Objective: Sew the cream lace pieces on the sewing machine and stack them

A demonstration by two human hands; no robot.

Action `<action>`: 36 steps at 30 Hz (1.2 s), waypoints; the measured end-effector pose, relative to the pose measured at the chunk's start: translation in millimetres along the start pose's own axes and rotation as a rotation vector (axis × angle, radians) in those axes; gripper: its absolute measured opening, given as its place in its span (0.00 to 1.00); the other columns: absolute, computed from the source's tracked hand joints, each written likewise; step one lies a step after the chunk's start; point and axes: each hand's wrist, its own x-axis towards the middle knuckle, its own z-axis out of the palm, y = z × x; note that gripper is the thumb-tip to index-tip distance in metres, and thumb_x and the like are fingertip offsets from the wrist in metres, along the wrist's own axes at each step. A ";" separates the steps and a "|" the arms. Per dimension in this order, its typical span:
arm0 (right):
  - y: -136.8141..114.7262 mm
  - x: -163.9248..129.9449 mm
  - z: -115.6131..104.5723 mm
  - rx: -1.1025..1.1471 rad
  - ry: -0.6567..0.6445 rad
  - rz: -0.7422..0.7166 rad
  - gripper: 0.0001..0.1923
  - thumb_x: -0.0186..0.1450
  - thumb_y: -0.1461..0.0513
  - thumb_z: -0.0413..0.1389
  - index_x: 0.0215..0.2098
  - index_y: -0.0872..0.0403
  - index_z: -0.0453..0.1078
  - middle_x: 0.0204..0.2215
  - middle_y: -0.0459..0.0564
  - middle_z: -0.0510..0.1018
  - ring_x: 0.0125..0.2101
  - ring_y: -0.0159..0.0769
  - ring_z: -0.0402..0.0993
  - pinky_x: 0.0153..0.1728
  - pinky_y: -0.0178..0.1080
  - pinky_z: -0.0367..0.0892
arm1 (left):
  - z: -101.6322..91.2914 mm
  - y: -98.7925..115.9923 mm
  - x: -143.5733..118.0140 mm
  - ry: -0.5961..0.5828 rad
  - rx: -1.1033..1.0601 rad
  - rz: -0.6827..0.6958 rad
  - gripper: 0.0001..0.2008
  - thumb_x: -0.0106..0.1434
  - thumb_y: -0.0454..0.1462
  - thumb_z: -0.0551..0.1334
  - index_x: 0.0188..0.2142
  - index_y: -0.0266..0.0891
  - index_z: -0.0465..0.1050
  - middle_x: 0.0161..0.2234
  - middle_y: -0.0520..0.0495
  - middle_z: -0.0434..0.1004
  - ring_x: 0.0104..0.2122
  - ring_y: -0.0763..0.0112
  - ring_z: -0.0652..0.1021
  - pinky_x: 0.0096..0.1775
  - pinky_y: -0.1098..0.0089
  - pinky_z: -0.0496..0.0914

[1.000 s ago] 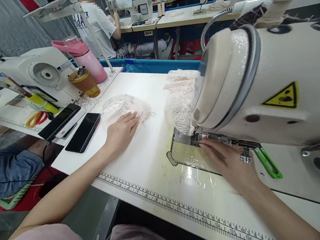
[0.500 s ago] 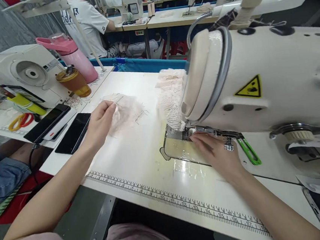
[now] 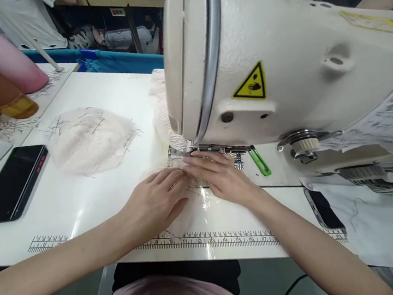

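Observation:
At the sewing machine point(image 3: 189, 74), both hands are close together in front of the presser foot. My left hand point(image 3: 161, 195) has its fingers bent over a sheer pale pink fabric piece point(image 3: 181, 225) and seems to grip it; its fingertips are partly hidden. Beside it, my right hand point(image 3: 223, 177) lies with stretched fingers by the needle plate, fingertips near the foot. Lacy pale fabric point(image 3: 159, 100) lies behind the foot, partly covered by the machine head. A pile of sheer pale pink pieces point(image 3: 91, 141) with dark loose threads rests to the left.
A black phone point(image 3: 14, 183) lies at the left, near an amber cup point(image 3: 3, 92) and a pink bottle point(image 3: 2, 50). A green-handled tool point(image 3: 260, 160) lies under the machine arm. Another phone point(image 3: 324, 209) rests at right beside white cloth point(image 3: 380, 222). A printed ruler point(image 3: 226, 239) runs along the front edge.
My left hand has moved right from the fabric pile to the presser foot, bringing a sheer piece. My right hand stays by the foot. The view has turned right and down.

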 end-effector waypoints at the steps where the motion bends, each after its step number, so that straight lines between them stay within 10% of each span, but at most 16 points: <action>1: 0.0 0.1 -0.1 -0.015 0.003 -0.006 0.28 0.64 0.75 0.46 0.57 0.48 0.66 0.57 0.41 0.72 0.58 0.38 0.66 0.55 0.48 0.64 | 0.7 -1.5 0.4 0.006 0.006 0.024 0.13 0.69 0.36 0.55 0.50 0.34 0.70 0.50 0.40 0.76 0.51 0.57 0.75 0.51 0.57 0.74; 8: 5.4 0.3 1.1 0.011 0.061 0.019 0.18 0.66 0.72 0.48 0.47 0.51 0.74 0.48 0.44 0.79 0.51 0.36 0.72 0.49 0.41 0.68 | 13.7 -9.4 9.8 0.034 0.241 0.063 0.21 0.70 0.35 0.51 0.61 0.30 0.63 0.59 0.36 0.68 0.57 0.53 0.71 0.54 0.55 0.72; 36: 0.4 3.9 -7.9 -0.060 0.054 0.236 0.15 0.68 0.65 0.50 0.46 0.44 0.75 0.45 0.43 0.81 0.41 0.32 0.77 0.41 0.36 0.70 | 30.1 -37.3 29.4 0.088 0.075 0.122 0.22 0.68 0.36 0.50 0.58 0.31 0.67 0.57 0.39 0.71 0.59 0.55 0.70 0.61 0.55 0.65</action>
